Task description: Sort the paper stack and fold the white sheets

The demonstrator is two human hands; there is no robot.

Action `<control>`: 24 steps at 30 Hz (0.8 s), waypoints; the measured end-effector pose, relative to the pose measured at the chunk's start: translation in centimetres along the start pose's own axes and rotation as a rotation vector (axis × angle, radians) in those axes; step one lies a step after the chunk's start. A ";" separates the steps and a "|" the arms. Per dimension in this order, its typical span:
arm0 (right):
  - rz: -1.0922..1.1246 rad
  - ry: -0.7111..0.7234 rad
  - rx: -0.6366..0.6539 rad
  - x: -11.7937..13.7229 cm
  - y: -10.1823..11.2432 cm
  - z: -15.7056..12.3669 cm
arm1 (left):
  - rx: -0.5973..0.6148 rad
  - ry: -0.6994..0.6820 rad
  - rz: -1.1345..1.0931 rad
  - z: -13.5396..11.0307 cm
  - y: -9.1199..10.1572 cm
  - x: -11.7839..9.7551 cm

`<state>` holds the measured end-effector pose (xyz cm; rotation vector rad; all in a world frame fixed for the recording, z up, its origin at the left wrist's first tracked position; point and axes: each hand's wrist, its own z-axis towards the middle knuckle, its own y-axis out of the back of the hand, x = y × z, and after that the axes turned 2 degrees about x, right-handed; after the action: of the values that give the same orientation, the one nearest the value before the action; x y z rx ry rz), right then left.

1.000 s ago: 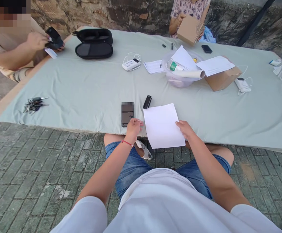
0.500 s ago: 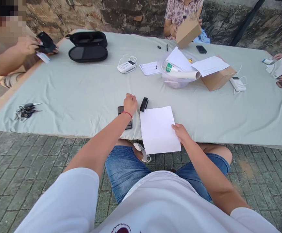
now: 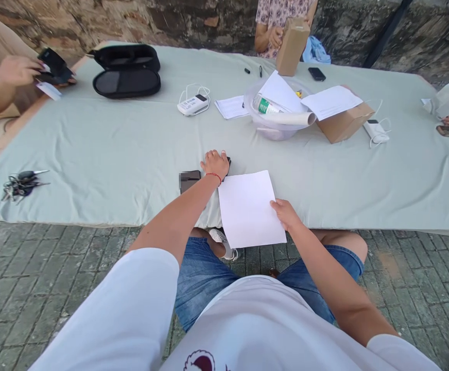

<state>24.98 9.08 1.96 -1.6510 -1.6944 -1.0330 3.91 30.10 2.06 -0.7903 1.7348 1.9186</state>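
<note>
My right hand (image 3: 284,213) pinches the right edge of a blank white sheet of paper (image 3: 249,208), thumb on top. The sheet lies partly on the table and hangs past its front edge above my lap. Fingers apart, my left hand (image 3: 214,164) reaches across to a small black device (image 3: 229,161) at the sheet's top left corner. It covers most of that device; whether it touches it I cannot tell. A dark phone (image 3: 189,181) lies just left of my left wrist, partly behind the forearm.
Keys (image 3: 21,184) lie at the left, an open black case (image 3: 127,85) behind them. A white cabled device (image 3: 193,104), a plastic basin (image 3: 276,133) of papers and a cardboard box (image 3: 342,125) stand farther back. Other people sit around, one holding a brown box (image 3: 292,47).
My left hand has shifted right, from above the phone to over the small black device, and its fingers have spread. The person opposite has turned the brown box upright.
</note>
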 end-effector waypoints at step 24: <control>0.103 0.069 0.017 -2.8 3.1 -4.3 | 0.079 0.030 -0.446 -20.8 8.2 2.8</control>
<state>27.80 3.82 2.53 -1.6545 -1.5533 -1.0110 -1.00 8.31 5.23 -1.0743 1.4843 1.5372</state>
